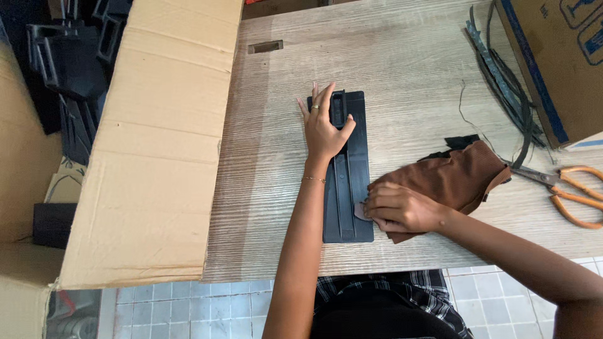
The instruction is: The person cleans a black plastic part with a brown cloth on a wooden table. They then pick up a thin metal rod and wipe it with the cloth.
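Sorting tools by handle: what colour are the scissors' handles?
Orange, on the scissors at the table's right edge; head view shows them.

Panel lies mid-table, left hand on its far end. Cloth just right of panel, right hand on it. Scissors further right, box left of table.
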